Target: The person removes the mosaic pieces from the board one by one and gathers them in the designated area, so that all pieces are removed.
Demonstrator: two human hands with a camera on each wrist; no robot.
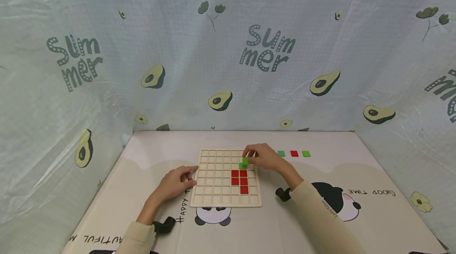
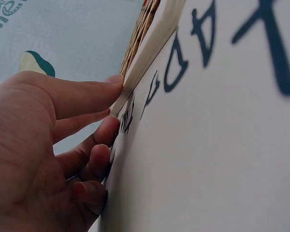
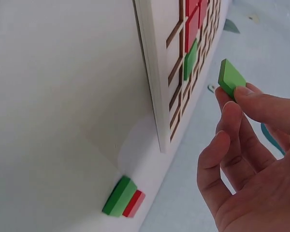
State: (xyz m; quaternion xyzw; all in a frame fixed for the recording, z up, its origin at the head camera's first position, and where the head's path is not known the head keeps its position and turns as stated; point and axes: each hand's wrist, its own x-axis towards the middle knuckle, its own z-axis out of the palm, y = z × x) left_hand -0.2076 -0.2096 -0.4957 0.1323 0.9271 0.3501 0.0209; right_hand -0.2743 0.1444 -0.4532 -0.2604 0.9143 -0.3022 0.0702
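A wooden grid board point(image 1: 213, 178) lies flat on the table, with several red tiles point(image 1: 244, 181) set in its right-hand squares. One green tile point(image 1: 242, 166) sits in a square just beyond the red ones. Between thumb and fingertips, my right hand point(image 1: 265, 156) pinches another light green tile point(image 3: 231, 79), held tilted above the board's far right part. My left hand point(image 1: 174, 182) is at the board's left side, thumb and fingertips touching its edge. In the left wrist view, its other fingers are bent beside the wooden rim point(image 2: 150, 48).
Right of the board, a darker green tile point(image 1: 281, 153), a red tile point(image 1: 294, 153) and a light green tile point(image 1: 306, 153) lie in a row. A printed cloth covers the table point(image 1: 171, 143); a patterned sheet point(image 1: 185, 48) hangs behind and at both sides.
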